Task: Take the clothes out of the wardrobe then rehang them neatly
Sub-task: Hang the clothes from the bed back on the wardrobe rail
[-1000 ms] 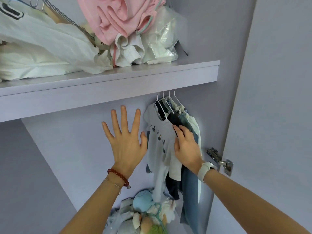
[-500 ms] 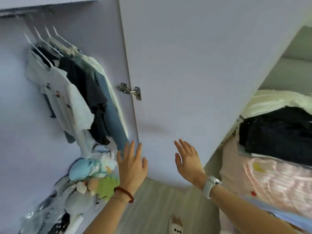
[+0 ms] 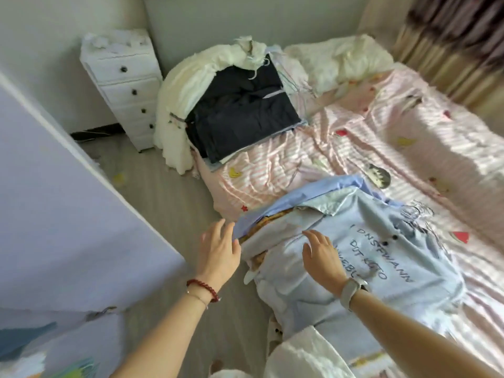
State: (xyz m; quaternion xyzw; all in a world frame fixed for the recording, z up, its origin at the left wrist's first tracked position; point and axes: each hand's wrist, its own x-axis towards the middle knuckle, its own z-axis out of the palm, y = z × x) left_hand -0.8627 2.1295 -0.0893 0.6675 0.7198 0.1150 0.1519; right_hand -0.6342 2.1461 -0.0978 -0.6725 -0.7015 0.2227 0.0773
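A pile of clothes lies on the near corner of the bed, topped by a pale blue shirt (image 3: 381,257) with dark lettering. A light blue garment (image 3: 300,195) and a brown patterned piece (image 3: 272,218) stick out beneath it. My right hand (image 3: 321,255) hovers over or rests on the pale blue shirt with fingers spread. At the pile's left edge my left hand (image 3: 218,249) is open, its fingertips by the light blue fabric. A second stack with dark navy clothes (image 3: 240,110) on top sits farther up the bed. The wardrobe door (image 3: 68,214) is at the left.
The bed (image 3: 409,137) has a pink striped sheet. A cream blanket (image 3: 185,85) hangs over its corner. A white drawer unit (image 3: 125,83) stands by the wall. Wooden floor (image 3: 169,192) runs between door and bed. Curtains (image 3: 450,36) hang at the far right.
My view has swung from the wardrobe interior round to the bed. Both hands left the hanging clothes and now reach the clothes pile on the bed.
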